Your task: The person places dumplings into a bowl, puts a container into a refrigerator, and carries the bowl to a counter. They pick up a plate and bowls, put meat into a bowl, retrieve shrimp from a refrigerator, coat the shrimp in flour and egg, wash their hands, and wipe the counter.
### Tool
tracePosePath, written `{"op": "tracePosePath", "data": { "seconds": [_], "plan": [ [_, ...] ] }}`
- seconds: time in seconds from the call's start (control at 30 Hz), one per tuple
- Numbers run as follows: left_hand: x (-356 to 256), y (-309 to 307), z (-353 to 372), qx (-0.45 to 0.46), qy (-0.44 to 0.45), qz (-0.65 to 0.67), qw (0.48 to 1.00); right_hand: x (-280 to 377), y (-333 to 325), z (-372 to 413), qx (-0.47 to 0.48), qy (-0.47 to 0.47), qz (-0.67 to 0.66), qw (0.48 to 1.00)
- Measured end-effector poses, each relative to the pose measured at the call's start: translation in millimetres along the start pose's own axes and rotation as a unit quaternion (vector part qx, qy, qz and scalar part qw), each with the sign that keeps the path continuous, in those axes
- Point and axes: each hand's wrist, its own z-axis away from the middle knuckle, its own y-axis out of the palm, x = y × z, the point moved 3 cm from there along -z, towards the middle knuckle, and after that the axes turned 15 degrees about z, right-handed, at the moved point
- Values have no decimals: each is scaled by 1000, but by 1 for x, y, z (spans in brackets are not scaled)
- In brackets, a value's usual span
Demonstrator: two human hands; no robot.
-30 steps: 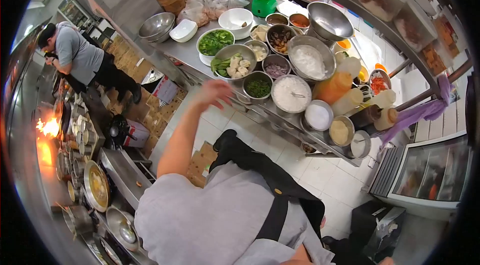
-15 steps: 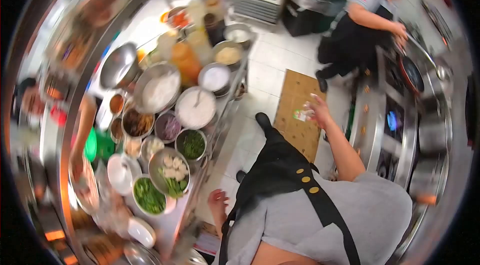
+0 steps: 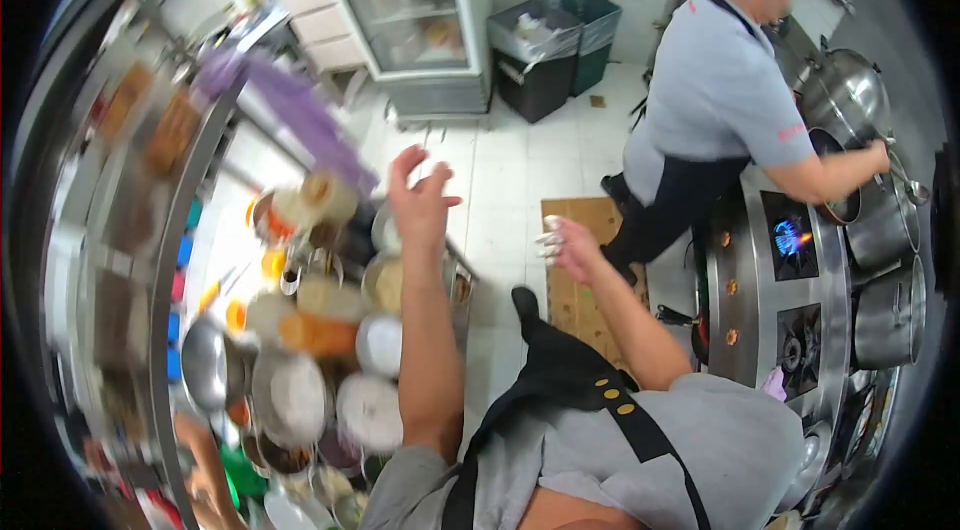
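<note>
My left hand (image 3: 420, 198) is raised over the floor side of the prep counter, its fingers apart and holding nothing. A purple cloth (image 3: 290, 110) hangs beyond it on the counter's far end. In front of my body is my right hand (image 3: 574, 252), fingers loosely spread, with white stuff on the fingertips and nothing visibly gripped. Flattened cardboard (image 3: 568, 315) lies on the floor beneath it. Left of my left forearm stand an orange bottle (image 3: 318, 335), a bowl of white powder (image 3: 298, 398) and a tub with a white top surface (image 3: 368, 410).
On the right a co-worker (image 3: 710, 95) stands at the stove (image 3: 745, 320), reaching over a pan. One burner flame (image 3: 790, 236) is lit. Large pots (image 3: 888, 320) line the wall. Ahead are a glass-door fridge (image 3: 430, 95) and lined bins (image 3: 535, 80).
My view has swung forward, nearer the co-worker and fridge. My left hand has risen from beside my apron to well ahead. The co-worker's arm now reaches farther over the stove.
</note>
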Motion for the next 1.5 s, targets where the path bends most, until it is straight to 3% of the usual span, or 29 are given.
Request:
{"op": "tracePosePath", "data": {
  "seconds": [0.07,0.2,0.3,0.4,0.5,0.57,0.63,0.67,0.7,0.73,0.77,0.8,0.87,0.93,0.97,1.0,1.03,1.1,1.17,1.23,1.3,1.33,1.4,1.5],
  "plan": [
    [17,32,-57,-45,39,93,994,26,-1,-57,3,29,-23,999],
    [72,93,-138,-73,7,144,987,100,-7,-141,-18,24,-5,1000],
    [106,95,-204,-99,19,178,979,161,-35,-175,-27,-29,-82,996],
    [150,61,-280,-77,-8,109,991,219,-77,-213,-42,-41,-155,986],
    [213,12,-327,-16,-123,-22,992,259,-129,-259,-60,-73,-224,970],
    [276,-37,-360,99,-182,-180,961,291,-164,-291,-56,-111,-269,955],
    [290,-35,-377,87,-364,-184,909,311,-205,-319,-65,-162,-273,946],
    [309,-39,-405,95,-402,-193,890,318,-221,-333,-62,-187,-270,943],
    [321,-27,-435,99,-373,-273,881,327,-237,-345,-80,-209,-276,935],
    [316,11,-467,116,-351,-343,863,331,-253,-353,-152,-165,-217,950],
    [336,37,-515,235,-198,-423,853,335,-268,-357,-226,-113,-161,954],
    [345,77,-549,341,-36,-478,809,342,-281,-356,-248,-123,-166,946],
    [366,180,-607,486,-65,-376,786,350,-300,-351,-313,-99,-193,925],
    [417,274,-656,626,-117,-265,724,347,-323,-348,-375,-86,-200,901],
    [464,308,-678,619,-210,-263,710,346,-341,-345,-419,-68,-190,885],
    [455,376,-680,639,-212,-333,660,342,-354,-343,-429,-72,-199,878],
    [494,424,-693,693,-66,-352,625,338,-369,-341,-459,-85,-216,857],
    [511,549,-681,722,4,-302,623,338,-396,-343,-513,-93,-250,816],
    [523,663,-650,751,160,-215,604,343,-430,-352,-541,-76,-285,787],
    [543,760,-616,782,160,-134,587,354,-478,-371,-544,-80,-310,776],
    [559,844,-588,805,-68,-128,575,384,-533,-390,-560,-70,-329,757],
    [584,882,-585,807,-69,-130,572,398,-560,-401,-560,-70,-332,755],
    [637,955,-577,823,32,-156,545,426,-605,-409,-584,-132,-277,751],
    [666,1073,-575,801,178,-203,534,491,-643,-411,-609,-159,-293,720]
  ]
}}
